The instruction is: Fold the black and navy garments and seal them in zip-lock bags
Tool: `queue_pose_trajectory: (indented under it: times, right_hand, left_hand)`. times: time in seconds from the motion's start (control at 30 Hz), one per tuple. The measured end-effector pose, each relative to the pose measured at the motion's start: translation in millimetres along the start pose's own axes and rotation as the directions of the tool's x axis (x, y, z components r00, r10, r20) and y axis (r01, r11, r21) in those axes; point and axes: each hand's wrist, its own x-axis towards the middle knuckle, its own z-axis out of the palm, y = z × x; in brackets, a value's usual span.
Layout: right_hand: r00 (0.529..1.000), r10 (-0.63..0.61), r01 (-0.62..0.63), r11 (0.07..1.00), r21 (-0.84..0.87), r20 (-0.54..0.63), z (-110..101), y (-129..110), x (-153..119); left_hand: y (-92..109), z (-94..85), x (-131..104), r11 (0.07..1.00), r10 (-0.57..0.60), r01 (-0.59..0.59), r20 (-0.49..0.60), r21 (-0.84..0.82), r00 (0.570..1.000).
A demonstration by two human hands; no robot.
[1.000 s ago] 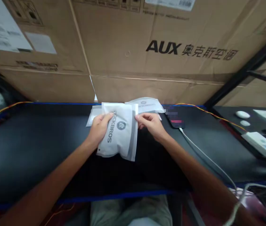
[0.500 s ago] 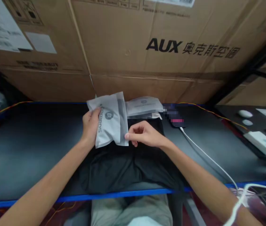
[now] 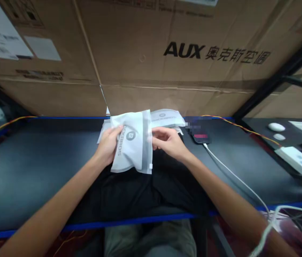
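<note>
My left hand [image 3: 109, 144] grips a frosted zip bag [image 3: 132, 150] with dark lettering and a round logo, thumb on its front. The bag is tilted up above the table, its zip strip on the right and a small white slider at the lower right corner. At that right edge, my right hand [image 3: 168, 141] has its thumb and curled fingers closed on the bag's mouth; some fingertips are hidden behind it. Black fabric [image 3: 151, 189] lies beneath both hands. Behind the bag rests another frosted bag [image 3: 168, 116], and a pale flat piece [image 3: 102, 130] shows behind my left hand.
A phone [image 3: 200, 134] with a white cable [image 3: 231, 171] lies right of the bags. A large cardboard box [image 3: 140, 71] stands along the back of the dark table [image 3: 41, 171]. At far right are a white power strip [image 3: 300, 160] and a mouse [image 3: 276, 127].
My left hand and the zip bag have shifted slightly right. My right hand has moved up from the lower corner along the zip edge, uncovering the slider. A pale piece now shows at left.
</note>
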Motion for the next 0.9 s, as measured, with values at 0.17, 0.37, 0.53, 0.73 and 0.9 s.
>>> queue_pose_trajectory:
  times: [0.17, 0.37, 0.53, 0.73, 0.9]
  right_hand:
    - [0.987, 0.009, -0.032, 0.99, -0.136, -0.163, -2.7, 6.6, 3.7]
    - [1.0, -0.027, 0.025, 0.983, -0.183, -0.004, -11.5, 18.0, 5.4]
    - [0.883, -0.02, 0.039, 0.999, 0.03, -0.47, -10.5, 16.5, 11.7]
    - [0.686, -0.014, 0.257, 0.94, 0.223, -0.728, -29.4, -1.0, 16.3]
    - [0.988, 0.15, -0.151, 0.988, -0.019, -0.026, -33.1, -6.7, 1.4]
  left_hand:
    - [-1.8, 1.2, -7.1, 0.995, -0.036, 0.054, 0.207, -0.082, 0.978]
    - [-7.7, -4.9, -10.2, 0.989, -0.128, 0.087, 0.405, 0.119, 0.905]
    - [6.1, -13.1, 7.8, 0.998, 0.042, -0.047, 0.1, 0.047, 0.994]
    - [27.0, -32.7, 34.3, 0.976, 0.181, -0.207, -0.287, -0.065, 0.941]
    - [30.3, -51.5, 42.7, 0.982, 0.115, -0.075, -0.237, 0.171, 0.965]
